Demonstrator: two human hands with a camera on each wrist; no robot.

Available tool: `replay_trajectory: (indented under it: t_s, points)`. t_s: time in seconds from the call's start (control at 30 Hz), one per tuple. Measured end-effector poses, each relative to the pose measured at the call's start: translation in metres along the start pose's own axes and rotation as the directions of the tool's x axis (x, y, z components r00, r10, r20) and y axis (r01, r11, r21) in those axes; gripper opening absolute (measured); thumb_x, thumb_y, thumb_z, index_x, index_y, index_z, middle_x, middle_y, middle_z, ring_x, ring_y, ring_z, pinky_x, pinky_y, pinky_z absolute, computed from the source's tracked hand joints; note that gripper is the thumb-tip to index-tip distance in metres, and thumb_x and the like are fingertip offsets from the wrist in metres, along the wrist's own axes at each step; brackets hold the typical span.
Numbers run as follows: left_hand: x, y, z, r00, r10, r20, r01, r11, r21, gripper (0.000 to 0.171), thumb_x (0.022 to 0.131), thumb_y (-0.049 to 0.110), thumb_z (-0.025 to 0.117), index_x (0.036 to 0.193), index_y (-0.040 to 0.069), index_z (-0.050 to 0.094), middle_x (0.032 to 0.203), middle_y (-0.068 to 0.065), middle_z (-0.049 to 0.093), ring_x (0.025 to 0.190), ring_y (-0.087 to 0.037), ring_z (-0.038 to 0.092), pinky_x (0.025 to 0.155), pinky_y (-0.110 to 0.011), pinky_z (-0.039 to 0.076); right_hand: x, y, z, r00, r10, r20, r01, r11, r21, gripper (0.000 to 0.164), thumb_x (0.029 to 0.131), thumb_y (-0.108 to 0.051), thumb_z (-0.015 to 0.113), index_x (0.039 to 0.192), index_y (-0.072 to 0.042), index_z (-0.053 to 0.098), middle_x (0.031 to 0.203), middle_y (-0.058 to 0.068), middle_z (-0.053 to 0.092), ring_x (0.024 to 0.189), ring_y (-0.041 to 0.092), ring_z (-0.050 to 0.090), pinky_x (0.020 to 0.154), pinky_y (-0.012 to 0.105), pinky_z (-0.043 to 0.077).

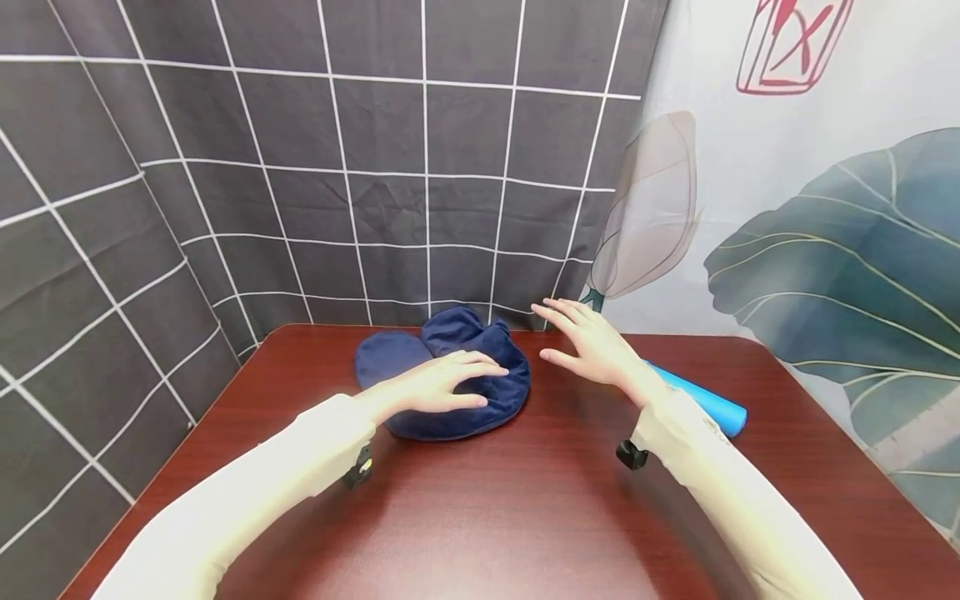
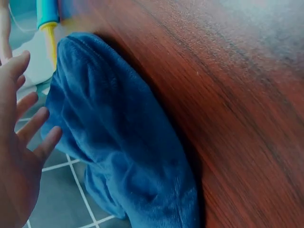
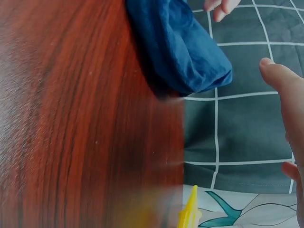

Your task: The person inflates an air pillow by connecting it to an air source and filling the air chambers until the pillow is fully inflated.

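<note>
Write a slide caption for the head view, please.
A person's left grip over rumpled navy fabric, right grip to its right, with a blue tube lying on the red-brown table.

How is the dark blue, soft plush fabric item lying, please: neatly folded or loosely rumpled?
Loosely rumpled: the left wrist view shows uneven creases across the dark blue fabric, its far side bunched in the head view.
</note>
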State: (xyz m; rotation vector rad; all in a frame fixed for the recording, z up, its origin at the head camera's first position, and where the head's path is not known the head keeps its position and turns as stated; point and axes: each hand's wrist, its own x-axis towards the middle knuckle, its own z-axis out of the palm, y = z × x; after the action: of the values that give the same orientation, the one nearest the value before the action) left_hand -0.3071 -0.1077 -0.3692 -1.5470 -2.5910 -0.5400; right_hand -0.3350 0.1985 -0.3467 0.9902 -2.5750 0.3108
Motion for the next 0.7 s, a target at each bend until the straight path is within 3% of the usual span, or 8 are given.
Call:
replay_trajectory:
  t_s: [0.17,0.53,0.7]
  points:
    - [0.006,-0.006,0.008,0.999,0.046,0.018,-0.046,0.999,-0.006,0.045,0.096,0.031,0.063,0.137,0.013,0.058,0.134,-0.005,0.059,0.127,-0.019,0.053,0.111,-0.038,0.04,0.006,0.003,0.006,1.0,0.009,0.009,-0.009,0.999,0.052,0.067,0.093,-0.043,0.065,0.152,-0.025,0.039,0.155,0.01,0.042,0.141,0.033,0.04,0.114,0.058,0.034]
    - [0.001,-0.011,0.021,0.996,0.036,0.084,-0.035,0.999,-0.003,0.052,0.091,0.028,0.07,0.139,0.012,0.056,0.127,-0.008,0.062,0.115,-0.023,0.053,0.102,-0.038,0.043,0.015,0.001,0.017,1.0,0.009,0.018,-0.01,0.994,0.105,0.054,0.094,-0.039,0.065,0.145,-0.026,0.051,0.146,0.006,0.053,0.132,0.03,0.049,0.11,0.051,0.041]
    - [-0.002,-0.013,0.021,0.991,0.026,0.134,-0.029,0.999,0.015,0.048,0.088,0.027,0.073,0.134,0.017,0.062,0.125,-0.008,0.058,0.114,-0.024,0.05,0.102,-0.038,0.042,0.018,-0.004,0.02,0.999,0.01,0.04,-0.015,0.991,0.129,0.053,0.094,-0.038,0.065,0.143,-0.023,0.053,0.145,0.009,0.054,0.134,0.031,0.048,0.112,0.051,0.039]
